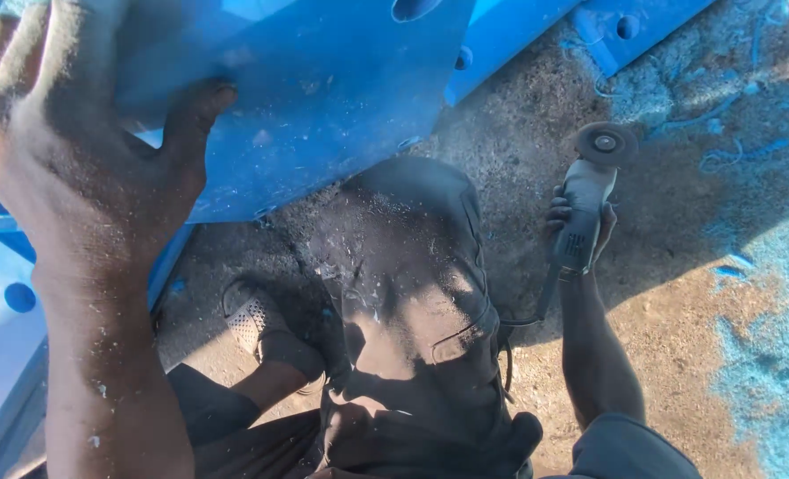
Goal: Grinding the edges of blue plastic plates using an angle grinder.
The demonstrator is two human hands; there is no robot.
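Observation:
My left hand (75,151) presses flat on a large blue plastic panel (323,89), its thumb spread across the panel's face. White and blue shavings dust the hand and forearm. My right hand (579,232) hangs low at the right and grips the body of a grey angle grinder (589,191). The grinder's round disc (605,142) points away from me, clear of the panel, above the dirt ground. Its black cord trails back toward my legs.
More blue plastic pieces with round holes (620,27) lie at the top right and the far left (4,302). Blue shavings (767,337) cover the ground on the right. My dark trousers (412,293) and a shoe (252,324) fill the centre.

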